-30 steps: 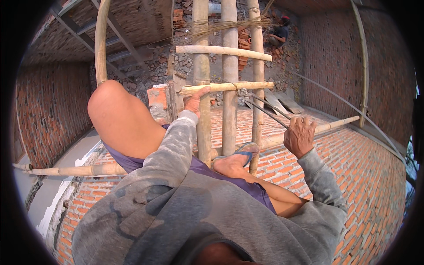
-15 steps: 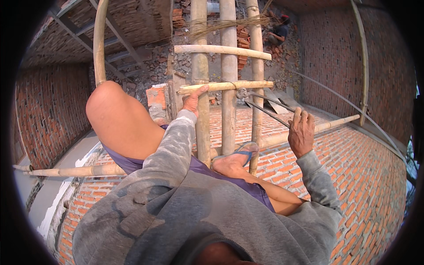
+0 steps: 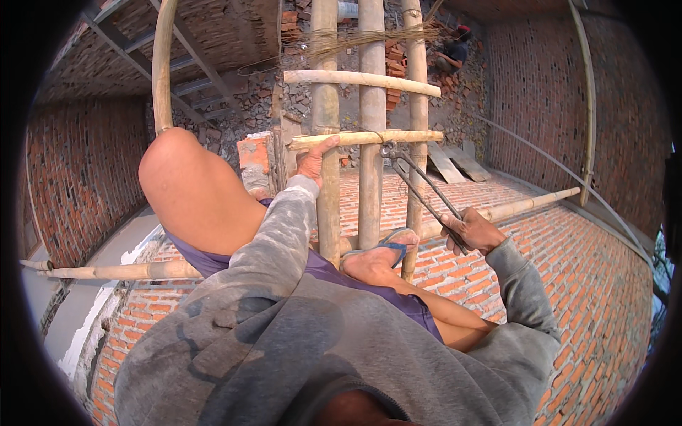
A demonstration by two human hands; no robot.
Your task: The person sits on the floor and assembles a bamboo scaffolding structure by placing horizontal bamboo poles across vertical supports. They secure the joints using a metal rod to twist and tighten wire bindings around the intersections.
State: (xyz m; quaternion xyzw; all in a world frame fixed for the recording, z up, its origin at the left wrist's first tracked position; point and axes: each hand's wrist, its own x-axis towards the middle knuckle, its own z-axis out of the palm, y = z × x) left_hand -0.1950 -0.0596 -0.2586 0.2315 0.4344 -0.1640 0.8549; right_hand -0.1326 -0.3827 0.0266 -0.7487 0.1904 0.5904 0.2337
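Nearest the camera, both grey-sleeved forearms rise from the lower edge. The right hand (image 3: 474, 231) is bent at the wrist, its fingers wrapped tight round the handles of long metal pincers (image 3: 425, 193). The tool's long axis runs on a slant from the hand up and to the left, and its head points at the wire tie (image 3: 387, 148) where the short bamboo crossbar (image 3: 369, 138) meets the upright bamboo poles (image 3: 371, 106); whether the head bites the wire is too small to tell. The left arm stretches straight forward, and the left hand (image 3: 313, 159) grips the near end of that crossbar, fingers curled over it, thumb against the pole.

Between the arms, a foot in a blue sandal (image 3: 387, 252) rests on a long horizontal bamboo rail (image 3: 511, 207), just beside the poles, and a bare knee (image 3: 186, 177) stands high at the left.

Beyond, a second crossbar (image 3: 362, 81) sits higher on the poles, with a bundle of thin wire strands (image 3: 355, 39) above it. Far below lie a brick floor (image 3: 597, 284), brick walls (image 3: 78, 163) and rubble, where another person (image 3: 455, 53) crouches.
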